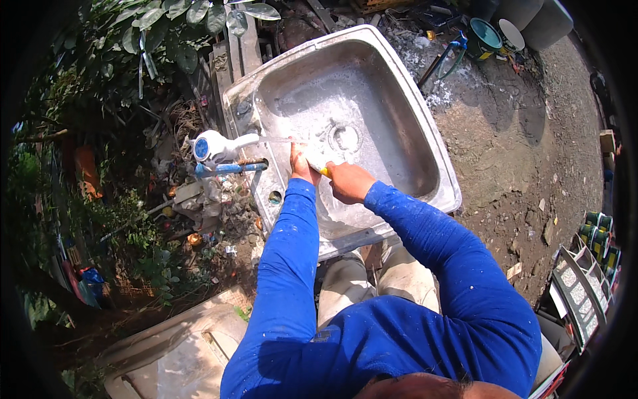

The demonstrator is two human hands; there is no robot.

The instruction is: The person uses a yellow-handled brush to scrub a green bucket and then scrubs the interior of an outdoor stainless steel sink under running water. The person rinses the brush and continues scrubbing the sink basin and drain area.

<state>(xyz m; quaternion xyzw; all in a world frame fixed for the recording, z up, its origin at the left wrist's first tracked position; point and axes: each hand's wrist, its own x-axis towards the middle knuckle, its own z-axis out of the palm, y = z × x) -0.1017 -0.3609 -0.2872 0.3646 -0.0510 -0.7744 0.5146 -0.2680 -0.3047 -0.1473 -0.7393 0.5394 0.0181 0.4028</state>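
A dented steel sink [425, 133] stands outdoors in front of me, its basin wet and foamy around the drain [345, 137]. A white plastic tap [216, 145] on the sink's left rim runs a thin stream of water to the right. My left hand [300, 164] is under that stream, its fingers on the pale head of a tool. My right hand [348, 181] is closed on the tool's yellow handle [324, 171]. Most of the tool is hidden between the two hands. Both sleeves are blue.
Leafy bushes [166, 20] and scattered litter [212, 219] lie left of the sink. Bare dirt ground [525, 146] spreads to the right, with paint cans [488, 36] at the top and a stack of patterned tiles [585, 279] at the lower right. A pale slab [179, 346] lies at the lower left.
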